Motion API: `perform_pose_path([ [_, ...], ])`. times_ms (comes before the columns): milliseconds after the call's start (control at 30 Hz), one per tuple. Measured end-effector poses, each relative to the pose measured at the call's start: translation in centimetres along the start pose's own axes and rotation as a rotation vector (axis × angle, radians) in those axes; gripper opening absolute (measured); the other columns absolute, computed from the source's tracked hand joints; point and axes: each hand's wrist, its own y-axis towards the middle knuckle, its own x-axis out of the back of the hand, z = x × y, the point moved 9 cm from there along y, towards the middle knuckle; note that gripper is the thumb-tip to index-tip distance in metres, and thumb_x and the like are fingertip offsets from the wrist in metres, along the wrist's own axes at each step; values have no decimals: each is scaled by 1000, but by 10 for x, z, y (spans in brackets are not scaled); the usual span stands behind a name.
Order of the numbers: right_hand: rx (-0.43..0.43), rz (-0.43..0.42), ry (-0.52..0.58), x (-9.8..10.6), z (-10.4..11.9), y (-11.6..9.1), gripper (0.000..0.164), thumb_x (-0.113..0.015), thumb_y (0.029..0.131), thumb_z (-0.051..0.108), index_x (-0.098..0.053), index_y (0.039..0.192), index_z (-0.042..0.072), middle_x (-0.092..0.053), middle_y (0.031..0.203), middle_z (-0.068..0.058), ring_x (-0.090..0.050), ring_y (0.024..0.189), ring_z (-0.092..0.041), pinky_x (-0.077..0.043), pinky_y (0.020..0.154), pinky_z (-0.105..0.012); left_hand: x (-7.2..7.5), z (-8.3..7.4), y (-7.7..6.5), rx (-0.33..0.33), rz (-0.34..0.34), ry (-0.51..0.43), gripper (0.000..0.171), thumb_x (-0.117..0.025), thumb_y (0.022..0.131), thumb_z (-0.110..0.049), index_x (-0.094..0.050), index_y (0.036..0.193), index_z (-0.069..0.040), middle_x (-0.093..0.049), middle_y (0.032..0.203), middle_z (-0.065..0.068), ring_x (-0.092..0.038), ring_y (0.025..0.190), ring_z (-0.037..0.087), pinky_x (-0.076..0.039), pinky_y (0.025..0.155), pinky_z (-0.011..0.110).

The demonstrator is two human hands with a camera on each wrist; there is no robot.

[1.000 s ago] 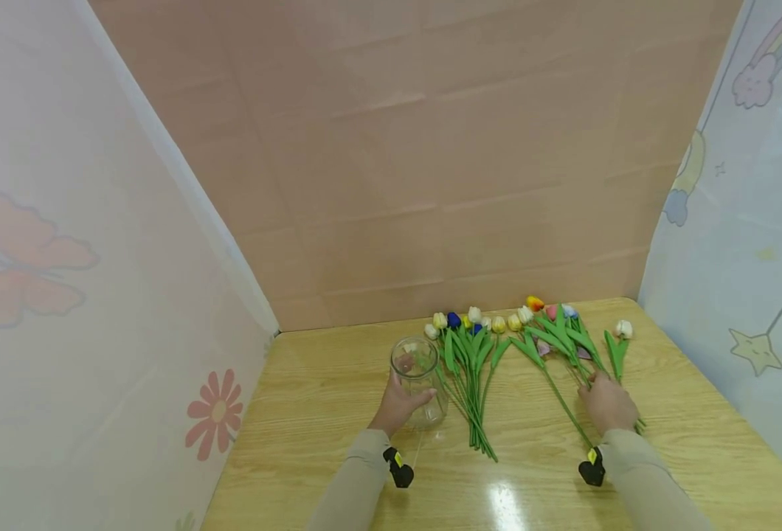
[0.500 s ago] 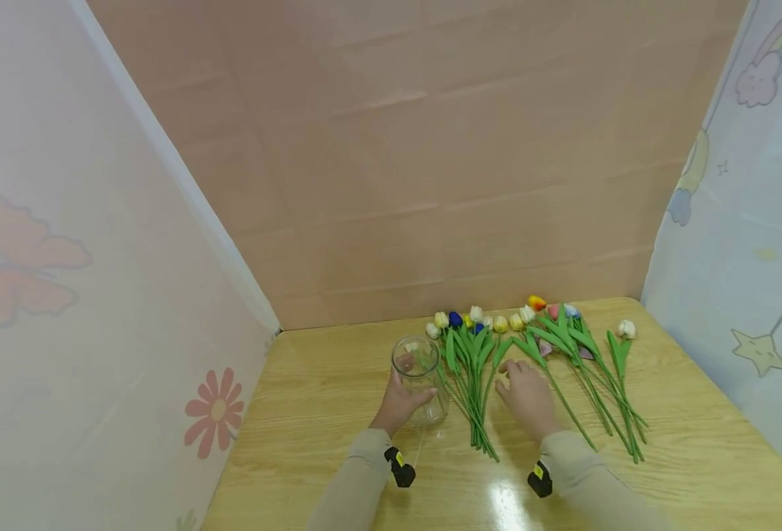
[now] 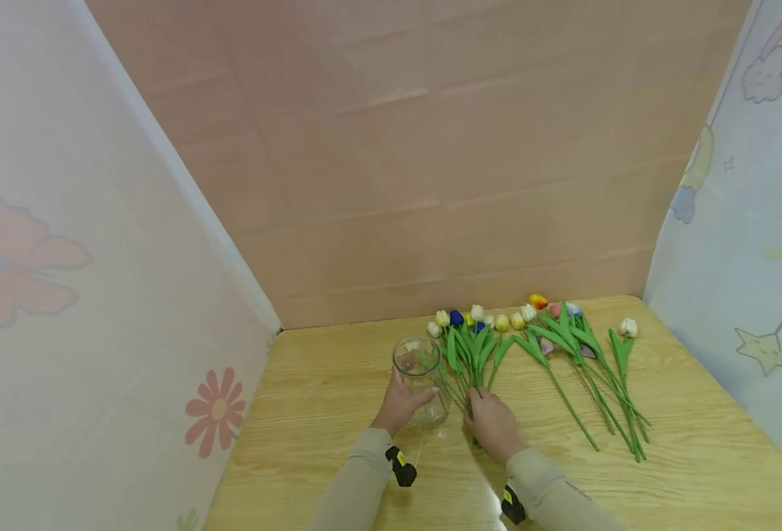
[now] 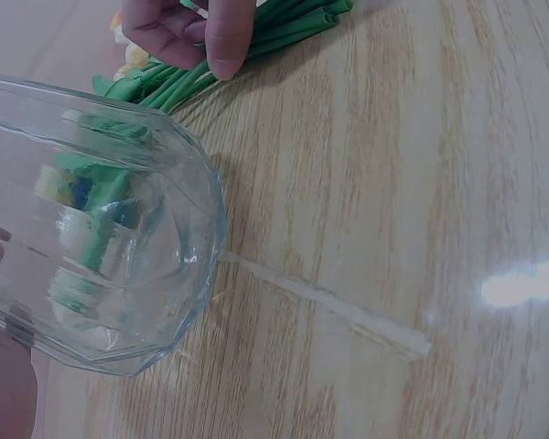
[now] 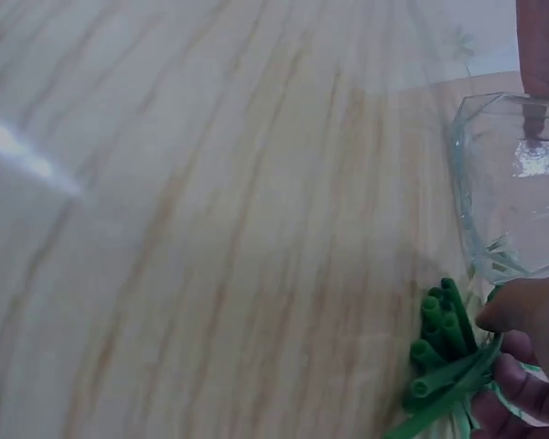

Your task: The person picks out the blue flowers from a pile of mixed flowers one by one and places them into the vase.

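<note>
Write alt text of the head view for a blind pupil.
A person's left hand holds a clear glass jar as the right hand grips a bunch of tulips by the stems on a wood-grain table; more tulips lie to the right.

In the head view, the table (image 3: 338,383) is patterned with yellowish wood grain; the sheet (image 3: 391,147) at twelve o'clock is tinted pinkish brown. Tulips (image 3: 468,346) at four are coloured white, yellow and blue, on green stems (image 3: 476,377). A red flower (image 3: 215,410) is printed at eight, an orange butterfly (image 3: 12,276) at nine.
</note>
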Motion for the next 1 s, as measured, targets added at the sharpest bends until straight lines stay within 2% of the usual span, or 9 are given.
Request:
perform_pose_path([
  [200,-72,45,72,0,-4,2,19,-70,79,19,-51,82,13,-49,71,2,-45,58,-11,-43,45,-28,1,1,0,8,0,1,71,-72,79,-32,-27,133,-25,-29,140,18,-26,127,31,-27,99,58],
  [467,-110,-12,208,16,0,13,16,-62,86,18,-53,97,12,-43,58,9,-36,42,-6,-36,35,-27,1,-3,0,-5,-6,-8,70,-71,80,-26,-27,133,-20,-29,140,18,-27,126,32,-27,97,61],
  [600,-99,-43,224,25,1,18,19,-63,86,20,-56,102,13,-45,60,11,-36,40,-4,-35,34,-26,0,0,-1,27,11,-25,87,-72,78,-30,-15,142,-17,-21,145,15,-20,130,29,-23,101,59],
  [700,-83,-95,229,35,-1,21,20,-64,85,21,-58,103,15,-48,62,11,-36,40,-3,-35,34,-25,-1,0,-2,40,23,-29,95,-73,78,-32,-7,144,-15,-20,146,13,-16,131,27,-20,103,58],
  [867,-44,-215,221,60,-9,23,21,-66,84,21,-60,103,16,-50,67,11,-34,42,-1,-34,33,-24,-1,-1,-2,20,22,-38,86,-72,79,-28,-15,142,-11,-25,143,15,-19,130,30,-20,102,60],
  [1000,-5,-325,201,82,-23,20,22,-66,83,20,-61,103,15,-50,68,10,-31,41,-1,-30,31,-24,0,3,0,19,10,-49,76,-72,80,-21,-23,138,-17,-28,140,11,-22,129,29,-21,101,61],
])
